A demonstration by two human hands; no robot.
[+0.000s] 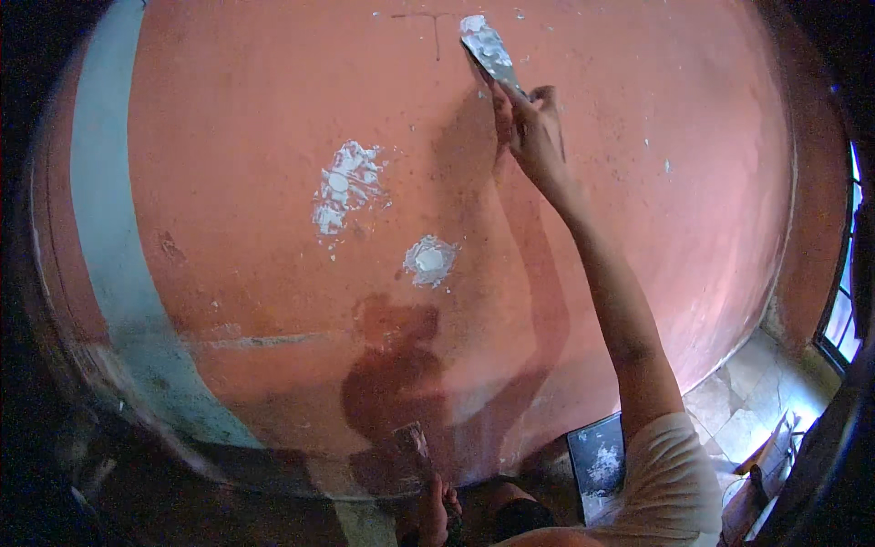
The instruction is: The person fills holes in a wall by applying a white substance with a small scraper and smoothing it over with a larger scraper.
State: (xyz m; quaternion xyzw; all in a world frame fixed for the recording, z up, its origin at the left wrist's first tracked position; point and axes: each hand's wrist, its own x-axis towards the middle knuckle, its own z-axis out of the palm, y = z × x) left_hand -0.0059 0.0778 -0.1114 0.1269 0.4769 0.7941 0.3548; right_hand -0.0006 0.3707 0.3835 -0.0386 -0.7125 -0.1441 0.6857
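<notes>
High on the orange wall (583, 273), my right hand (538, 137) is closed around a putty knife (497, 59). White filler coats its blade, whose tip is at the wall near some small white specks. Lower down, my left hand (442, 510) grips a second flat-bladed scraper (415, 442), blade pointing up and its handle mostly hidden in the fingers. Two rough patches of white filler mark the wall: a larger smeared one (346, 182) and a smaller round one (430, 261) below and right of it.
A dark board (597, 460) smeared with white filler lies low, beside my right sleeve. A pale blue-grey band (109, 201) runs down the wall at left. Past the wall's right edge are a tiled floor (756, 383) and a barred window (843, 301).
</notes>
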